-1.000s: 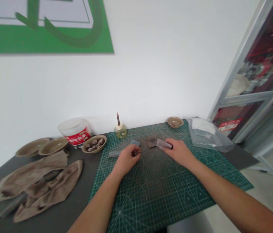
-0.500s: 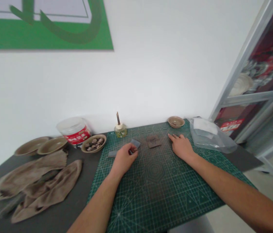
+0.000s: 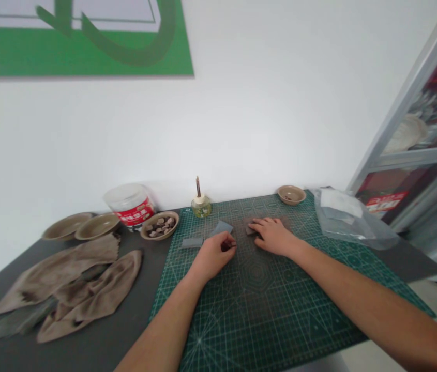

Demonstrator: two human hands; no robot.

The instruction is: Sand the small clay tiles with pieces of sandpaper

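My left hand (image 3: 215, 254) is closed in a pinch above the green cutting mat (image 3: 218, 320), and whatever sits between its fingertips is too small to make out. Just behind it lie two grey rectangular pieces, one flat at the left (image 3: 192, 242) and another angled one (image 3: 223, 227) partly covered by the hand. My right hand (image 3: 272, 236) rests with fingers stretched out over a brown square piece (image 3: 249, 229). Most of that square is hidden beneath the fingers.
A bowl of small brownish lumps (image 3: 160, 226), a red-labelled plastic tub (image 3: 131, 205) and a small jar with sticks (image 3: 201, 206) stand at the back. Brown cloths (image 3: 98, 289) lie left. A small bowl (image 3: 291, 195) and a clear plastic bag (image 3: 352, 219) are at the right.
My right hand has moved left from the bare mat onto the brown square, covering it. My left hand stays pinched near the grey pieces. The view has shifted slightly.
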